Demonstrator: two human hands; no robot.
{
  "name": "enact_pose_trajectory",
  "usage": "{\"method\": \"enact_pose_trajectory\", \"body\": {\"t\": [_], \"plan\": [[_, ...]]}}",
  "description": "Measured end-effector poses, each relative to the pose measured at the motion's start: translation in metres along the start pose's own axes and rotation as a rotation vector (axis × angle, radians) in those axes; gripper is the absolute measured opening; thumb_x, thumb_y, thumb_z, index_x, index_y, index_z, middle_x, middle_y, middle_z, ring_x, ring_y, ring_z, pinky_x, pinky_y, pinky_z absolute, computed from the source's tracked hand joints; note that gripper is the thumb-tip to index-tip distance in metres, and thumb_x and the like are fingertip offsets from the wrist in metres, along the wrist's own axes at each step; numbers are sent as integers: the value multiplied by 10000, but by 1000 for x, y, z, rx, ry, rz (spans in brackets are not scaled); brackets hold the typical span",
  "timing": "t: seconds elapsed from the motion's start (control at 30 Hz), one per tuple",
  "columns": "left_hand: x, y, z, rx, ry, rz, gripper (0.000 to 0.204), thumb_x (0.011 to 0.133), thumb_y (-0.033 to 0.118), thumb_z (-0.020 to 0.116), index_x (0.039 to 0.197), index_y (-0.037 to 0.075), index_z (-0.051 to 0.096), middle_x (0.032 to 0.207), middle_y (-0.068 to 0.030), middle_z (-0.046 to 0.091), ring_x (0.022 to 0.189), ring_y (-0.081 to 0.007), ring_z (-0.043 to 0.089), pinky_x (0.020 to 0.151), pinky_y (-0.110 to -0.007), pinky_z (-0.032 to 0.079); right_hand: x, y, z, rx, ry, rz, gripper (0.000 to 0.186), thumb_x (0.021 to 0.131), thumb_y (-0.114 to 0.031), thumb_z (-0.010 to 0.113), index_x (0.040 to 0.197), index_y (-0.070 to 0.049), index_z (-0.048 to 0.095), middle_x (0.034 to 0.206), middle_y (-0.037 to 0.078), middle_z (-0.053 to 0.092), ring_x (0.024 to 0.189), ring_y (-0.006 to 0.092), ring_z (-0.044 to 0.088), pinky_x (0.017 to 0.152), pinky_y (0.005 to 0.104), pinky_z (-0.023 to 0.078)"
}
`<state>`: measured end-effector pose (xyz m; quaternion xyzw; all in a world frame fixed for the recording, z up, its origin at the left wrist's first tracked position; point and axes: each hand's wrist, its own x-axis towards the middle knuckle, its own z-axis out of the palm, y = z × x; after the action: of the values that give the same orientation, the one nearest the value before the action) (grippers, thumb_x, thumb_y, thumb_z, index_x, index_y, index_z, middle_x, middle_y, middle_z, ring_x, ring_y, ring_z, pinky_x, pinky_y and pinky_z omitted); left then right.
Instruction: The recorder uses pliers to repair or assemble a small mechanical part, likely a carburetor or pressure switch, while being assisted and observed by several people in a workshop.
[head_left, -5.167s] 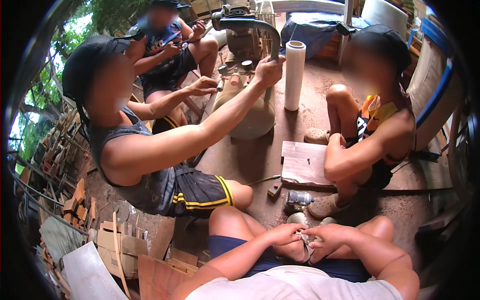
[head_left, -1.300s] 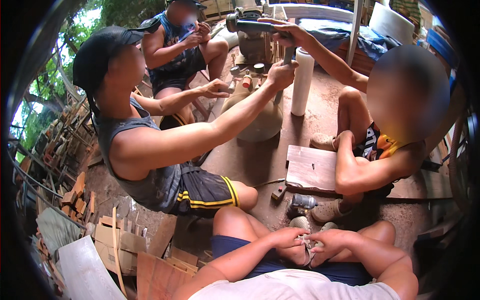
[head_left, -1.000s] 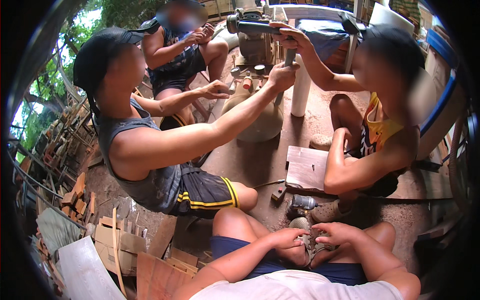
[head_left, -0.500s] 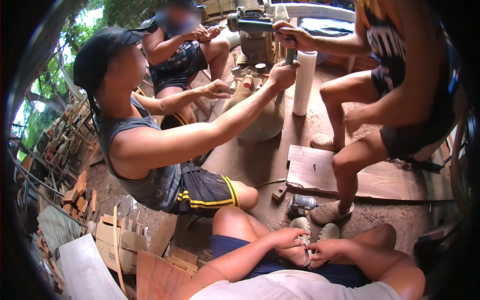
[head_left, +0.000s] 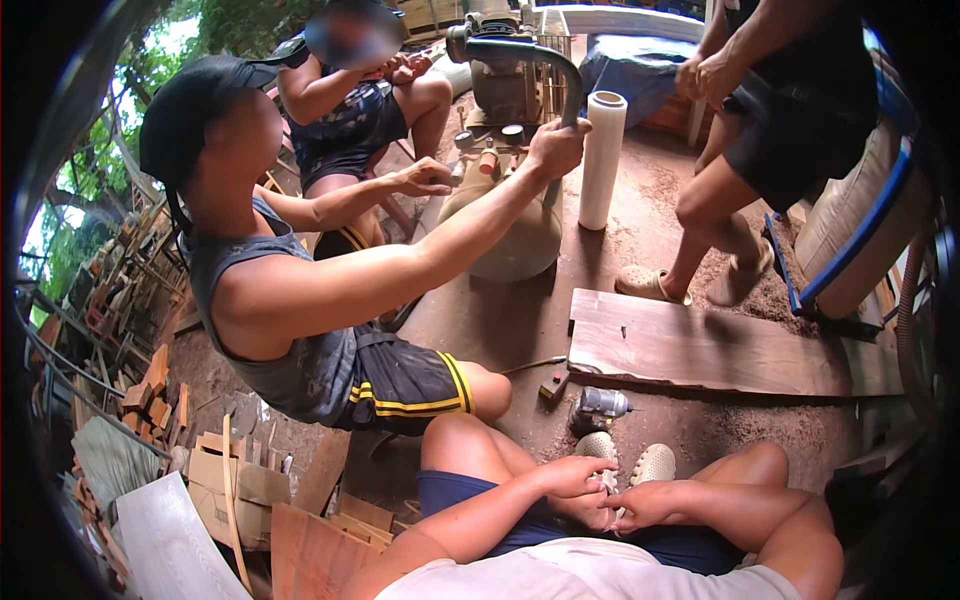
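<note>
My left hand (head_left: 578, 476) rests over my crossed legs, its fingers stretched toward the right and nothing visible in them. Close by, my right hand (head_left: 643, 503) lies low near my foot, fingers loosely apart, also with no object visible. Just beyond the hands are pale perforated clogs (head_left: 654, 464). A grey cordless drill (head_left: 602, 405) lies on the ground past them, next to a small dark block with a red spot (head_left: 553, 386). Farther right, a wide wooden board (head_left: 700, 345) lies flat, a small dark piece on it.
A person (head_left: 300, 280) at left grips a curved pipe on an air compressor (head_left: 510, 225). Another person (head_left: 350, 110) sits behind; a third (head_left: 790, 110) stands right. A white plastic-film roll (head_left: 604, 160) stands upright. Wood offcuts (head_left: 155, 395) and a cardboard box (head_left: 225, 485) fill the left.
The person at right let go of the compressor's pipe, stepped back to the right and brought both hands together. My hands have barely moved.
</note>
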<state>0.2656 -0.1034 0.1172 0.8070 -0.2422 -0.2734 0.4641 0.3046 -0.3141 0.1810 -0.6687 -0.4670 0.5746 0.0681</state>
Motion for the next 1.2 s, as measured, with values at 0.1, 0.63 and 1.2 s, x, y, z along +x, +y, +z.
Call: {"method": "enact_pose_trajectory", "body": {"t": [0.1, 0.63, 1.2], "plan": [[1, 3, -1, 8, -2, -2, 524, 845, 187, 573, 1353, 112, 470, 1229, -227, 578, 1146, -382, 551, 965, -433, 444, 0, 2, 0, -13, 12, -10, 617, 902, -494, 543, 1387, -149, 384, 1049, 259, 633, 962, 419, 623, 832, 473, 481], [0, 1, -1, 2, -23, -11, 506, 873, 230, 567, 1345, 77, 474, 1280, -206, 553, 1186, -356, 532, 994, -412, 428, -3, 1, -3, -9, 81, -45, 619, 891, -497, 560, 1371, -130, 423, 1078, 263, 625, 983, 417, 619, 851, 468, 475], [0, 2, -1, -6, -7, 2, 501, 873, 227, 572, 1343, 83, 473, 1250, -220, 567, 1164, -368, 542, 978, -423, 436, -6, -3, -9, 1, 75, -39, 599, 903, -453, 553, 1363, -89, 429, 1122, 263, 611, 1023, 419, 603, 885, 457, 469]]}}
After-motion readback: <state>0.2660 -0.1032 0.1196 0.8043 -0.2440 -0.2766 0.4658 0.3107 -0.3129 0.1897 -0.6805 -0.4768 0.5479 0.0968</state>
